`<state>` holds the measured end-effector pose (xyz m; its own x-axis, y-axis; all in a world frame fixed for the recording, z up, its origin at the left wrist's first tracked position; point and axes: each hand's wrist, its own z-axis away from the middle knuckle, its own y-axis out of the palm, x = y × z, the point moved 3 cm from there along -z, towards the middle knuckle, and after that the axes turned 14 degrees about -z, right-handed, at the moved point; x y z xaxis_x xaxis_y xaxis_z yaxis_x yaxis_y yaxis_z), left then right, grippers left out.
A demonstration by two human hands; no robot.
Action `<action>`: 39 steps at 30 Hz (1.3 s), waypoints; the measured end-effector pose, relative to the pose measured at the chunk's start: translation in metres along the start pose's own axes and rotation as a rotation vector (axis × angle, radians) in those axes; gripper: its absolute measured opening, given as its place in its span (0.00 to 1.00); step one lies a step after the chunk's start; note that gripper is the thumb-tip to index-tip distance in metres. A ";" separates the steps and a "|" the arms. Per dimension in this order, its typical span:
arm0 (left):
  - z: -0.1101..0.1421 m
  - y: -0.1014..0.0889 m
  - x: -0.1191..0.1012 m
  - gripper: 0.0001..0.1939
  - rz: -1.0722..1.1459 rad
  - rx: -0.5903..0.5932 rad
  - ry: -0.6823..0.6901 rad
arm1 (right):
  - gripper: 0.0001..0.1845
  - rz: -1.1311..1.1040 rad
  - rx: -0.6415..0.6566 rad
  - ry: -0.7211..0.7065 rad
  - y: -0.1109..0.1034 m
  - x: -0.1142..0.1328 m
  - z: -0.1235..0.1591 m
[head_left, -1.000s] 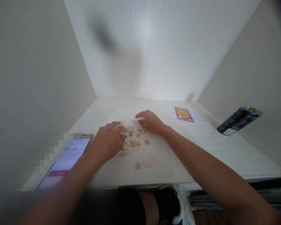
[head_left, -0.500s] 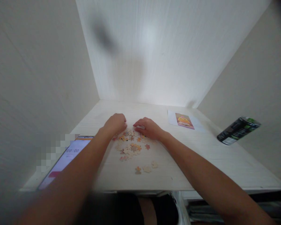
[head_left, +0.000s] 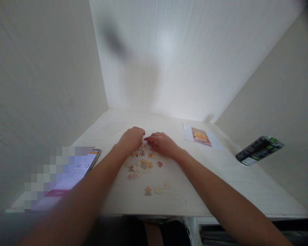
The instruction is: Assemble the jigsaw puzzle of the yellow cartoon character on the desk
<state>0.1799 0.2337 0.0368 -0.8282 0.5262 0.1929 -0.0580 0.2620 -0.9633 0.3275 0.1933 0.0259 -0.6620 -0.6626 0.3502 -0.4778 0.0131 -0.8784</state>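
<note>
A loose heap of small jigsaw pieces, orange, beige and pink, lies in the middle of a pale wooden desk. My left hand rests at the heap's far edge with its fingers curled under. My right hand sits beside it, fingers bent down and pinched toward the left hand. The fingertips of both hands almost meet above the pieces; what they hold, if anything, is hidden. Three stray pieces lie closer to me.
A phone with a lit timer screen lies at the desk's left front. A printed picture card lies at the back right. A dark can stands at the far right. Walls enclose the desk on three sides.
My left hand has moved from the heap's near left side to its far edge and curled shut. My right hand has drawn its fingers in toward it. The camera has shifted slightly.
</note>
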 end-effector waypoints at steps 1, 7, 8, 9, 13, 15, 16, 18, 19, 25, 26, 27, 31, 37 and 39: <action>0.000 0.001 0.000 0.18 0.007 -0.015 -0.012 | 0.17 0.002 0.001 0.005 0.000 -0.001 0.001; -0.007 0.006 -0.001 0.19 0.063 -0.078 -0.091 | 0.16 -0.026 -0.008 0.011 0.001 -0.006 0.002; -0.008 0.006 -0.001 0.19 0.078 -0.083 -0.092 | 0.15 -0.049 -0.008 0.007 0.002 -0.006 0.002; -0.009 0.007 -0.001 0.19 0.094 -0.087 -0.091 | 0.15 -0.074 -0.008 0.003 0.002 -0.005 0.002; -0.011 0.011 0.005 0.18 0.133 -0.091 -0.106 | 0.13 -0.126 0.004 0.006 0.002 -0.003 0.003; -0.009 0.012 0.009 0.19 0.136 -0.085 -0.142 | 0.12 -0.121 0.013 0.029 0.001 -0.003 0.003; -0.008 0.012 0.011 0.19 0.135 -0.079 -0.161 | 0.12 -0.115 0.017 0.041 0.000 -0.003 0.003; -0.005 0.011 0.015 0.20 0.128 -0.058 -0.190 | 0.11 -0.104 0.020 0.057 -0.002 -0.003 0.004; -0.004 0.010 0.017 0.20 0.122 -0.044 -0.196 | 0.12 -0.101 0.018 0.064 -0.003 -0.003 0.004; 0.000 0.009 0.023 0.20 0.077 0.060 -0.178 | 0.12 -0.182 -0.068 0.147 -0.003 -0.007 0.006; 0.000 0.009 0.024 0.20 0.074 0.069 -0.177 | 0.12 -0.186 -0.080 0.165 -0.004 -0.008 0.006; 0.000 0.010 0.025 0.20 0.075 0.075 -0.178 | 0.12 -0.179 -0.090 0.185 -0.004 -0.010 0.006; 0.000 0.012 0.030 0.20 0.103 0.092 -0.186 | 0.11 -0.154 -0.128 0.287 -0.014 -0.023 0.010; 0.001 0.010 0.034 0.21 0.150 0.033 -0.195 | 0.15 -0.410 0.100 0.378 -0.029 -0.039 0.022; 0.001 0.009 0.034 0.22 0.165 0.012 -0.182 | 0.18 -0.436 0.155 0.371 -0.031 -0.038 0.025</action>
<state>0.1507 0.2526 0.0341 -0.9137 0.4064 -0.0029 0.0808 0.1746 -0.9813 0.3820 0.1988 0.0320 -0.5948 -0.2754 0.7552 -0.6796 -0.3294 -0.6554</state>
